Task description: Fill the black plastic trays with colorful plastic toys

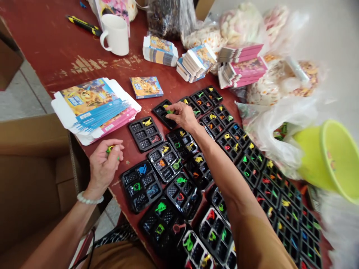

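My right hand (183, 115) reaches over a black compartment tray (159, 110) in the back row. Its fingertips pinch a small green plastic piece (169, 110) at the tray's top. My left hand (105, 160) is curled near the table's front edge, holding small green and yellow plastic pieces (110, 149) partly hidden by the fingers. Between the hands lies another black tray (136, 127) with a yellow animal figure (147, 121) and a red piece (155, 138). Many similar trays, such as one (153, 147) with yellow, orange and green pieces, spread to the right.
Flattened printed boxes (92, 101) and one folded box (146, 87) lie left of the trays. Box stacks (160, 51), a white mug (116, 35) and a box cutter (84, 25) stand behind. Plastic bags (269, 130) and a lime bucket (311, 149) are right; a carton (33, 164) is left.
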Tool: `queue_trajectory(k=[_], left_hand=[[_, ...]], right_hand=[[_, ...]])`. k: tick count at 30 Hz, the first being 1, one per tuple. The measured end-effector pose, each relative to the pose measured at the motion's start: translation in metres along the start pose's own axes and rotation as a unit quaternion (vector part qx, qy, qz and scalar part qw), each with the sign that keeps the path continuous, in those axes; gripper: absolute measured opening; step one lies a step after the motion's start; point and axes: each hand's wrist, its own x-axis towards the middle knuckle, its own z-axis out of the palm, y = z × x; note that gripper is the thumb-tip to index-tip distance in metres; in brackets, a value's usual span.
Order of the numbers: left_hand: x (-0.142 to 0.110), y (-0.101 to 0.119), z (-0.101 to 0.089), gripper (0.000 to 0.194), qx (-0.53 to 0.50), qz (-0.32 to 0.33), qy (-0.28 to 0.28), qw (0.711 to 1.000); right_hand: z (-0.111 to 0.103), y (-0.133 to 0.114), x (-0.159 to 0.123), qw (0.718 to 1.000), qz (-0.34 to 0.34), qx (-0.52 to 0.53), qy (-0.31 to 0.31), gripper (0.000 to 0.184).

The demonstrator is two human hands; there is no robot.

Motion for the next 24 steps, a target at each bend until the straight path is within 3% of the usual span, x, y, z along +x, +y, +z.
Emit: queue_trajectory(k=[10,20,24], left_hand=[[0.004,-0.002,0.000,0.023,0.050,0.017,-0.012,0.999],[0.004,0.002,0.000,0.025,0.050,0.011,-0.024,0.998],[0.005,0.000,0.000,0.023,0.054,0.017,-0.028,0.998]], right_hand=[[0.009,-0.007,-0.009,0.994,0.081,0.069,0.035,0.029],[0.004,-0.017,-0.008,0.997,0.026,-0.061,0.034,0.028],[0.004,-0.017,-0.008,0.995,0.040,-0.083,0.031,0.027]])
